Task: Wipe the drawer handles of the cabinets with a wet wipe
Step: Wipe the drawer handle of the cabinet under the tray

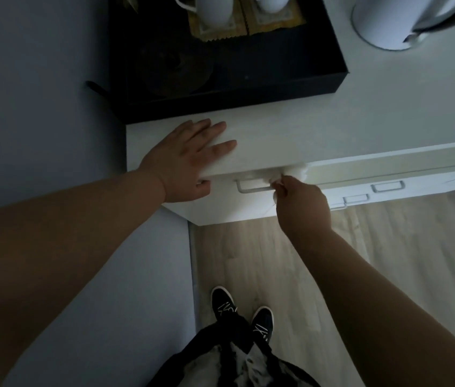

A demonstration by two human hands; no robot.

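Left hand: your left hand lies flat on the cabinet top, fingers straight and gripping nothing, with the thumb tucked under the front edge. It looks like a brace, so the cabinet and your body stay steady while the other hand rubs.

Right hand: your right hand is curled, pinching the wet wipe at its fingertips.

Wipe position: it is bunched against the right end of the nearest handle, which sits between your two hands, just below the left thumb. Pinching it small probably lets you wrap it round the thin bar instead of smearing the drawer front.

Stage: I judge you are working the end of this first handle. The bar toward your left hand looks bare of the wipe.

Handle count: three show plainly. One is at your fingertips. The far handle and the lower handle lie beyond your right hand. A possible fourth sliver beside your right wrist is too cut off to tell.

Wipes: one.

Beyond your left fingers: one black tray holding two white mugs.

Far beyond your right hand: one white kettle.
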